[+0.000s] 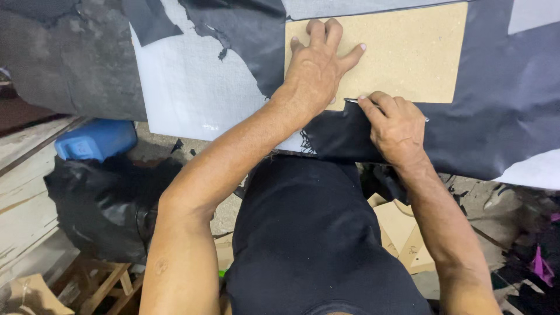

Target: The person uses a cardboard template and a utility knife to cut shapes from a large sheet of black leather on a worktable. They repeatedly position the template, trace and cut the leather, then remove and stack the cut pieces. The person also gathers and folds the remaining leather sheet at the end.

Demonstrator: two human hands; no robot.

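A tan rectangular board (408,49) lies on a sheet of black material (496,111) spread over the white work surface (192,87). My left hand (318,64) is pressed flat on the board's left part, fingers spread. My right hand (396,125) grips a thin metal blade (352,101) at the board's near edge, its tip against the black material. Most of the blade is hidden inside the hand.
A blue plastic jerrycan (96,140) and a black bag (102,204) sit on the floor at the left. A wooden stool (102,280) stands below them. Cardboard offcuts (402,233) and a purple scrap (539,265) lie on the floor at the right.
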